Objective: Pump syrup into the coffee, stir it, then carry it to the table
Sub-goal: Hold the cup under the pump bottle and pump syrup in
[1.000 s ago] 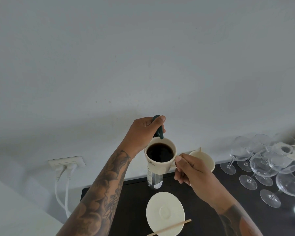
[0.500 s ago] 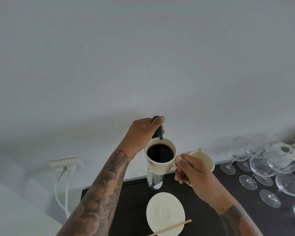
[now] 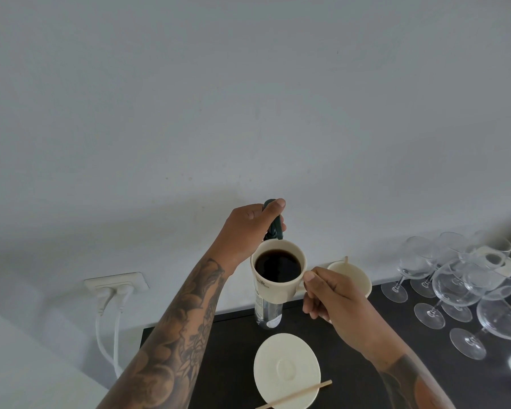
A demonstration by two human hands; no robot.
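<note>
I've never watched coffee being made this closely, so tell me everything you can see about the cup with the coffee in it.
The coffee cup is cream-coloured, looks ceramic, and has a small dark mark printed low on its side. It is nearly full of black coffee. The right hand pinches its handle and holds it in the air, roughly upright, above the dark counter. It sits right under the dark green pump spout, which the left hand grips. The clear syrup bottle shows directly beneath the cup.
</note>
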